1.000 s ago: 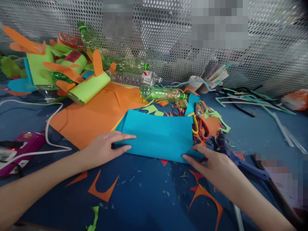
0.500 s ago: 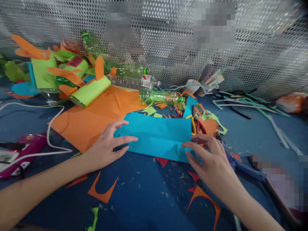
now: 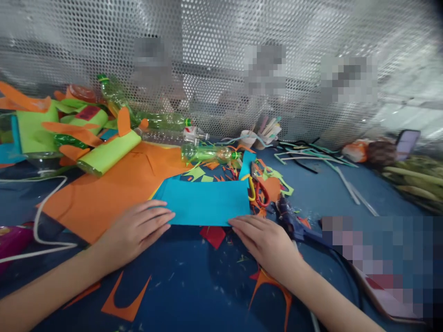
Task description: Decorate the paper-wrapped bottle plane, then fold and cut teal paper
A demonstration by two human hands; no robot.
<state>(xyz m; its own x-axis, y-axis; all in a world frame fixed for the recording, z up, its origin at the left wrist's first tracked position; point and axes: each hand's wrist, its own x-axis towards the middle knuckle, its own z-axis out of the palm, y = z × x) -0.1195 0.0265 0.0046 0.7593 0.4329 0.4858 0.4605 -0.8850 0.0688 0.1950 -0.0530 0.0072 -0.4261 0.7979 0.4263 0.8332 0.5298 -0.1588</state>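
Note:
A blue paper (image 3: 207,200) lies folded on the blue table in front of me, its near edge straight. My left hand (image 3: 141,230) has its fingers pressed together on the paper's near left corner. At the near right corner, my right hand (image 3: 263,237) pinches the edge with its fingers close together. Under the left part of the blue paper lies a large orange sheet (image 3: 110,189). Red-handled scissors (image 3: 263,193) and a yellow handle rest just right of the paper. A red scrap (image 3: 212,235) shows below its near edge.
Green-wrapped bottles (image 3: 110,152) with orange pieces stand back left, near clear bottles (image 3: 207,153). A blue glue gun (image 3: 301,230) lies right, beside a blurred-out phone-like object. Paper scraps (image 3: 124,304) lie in front. A white cable (image 3: 41,216) curves at left; a mesh panel (image 3: 214,55) rises behind.
Both hands have closed their spread fingers onto the paper's near corners. The paper's crease is no longer visible, and its near part looks folded under. The view has shifted right.

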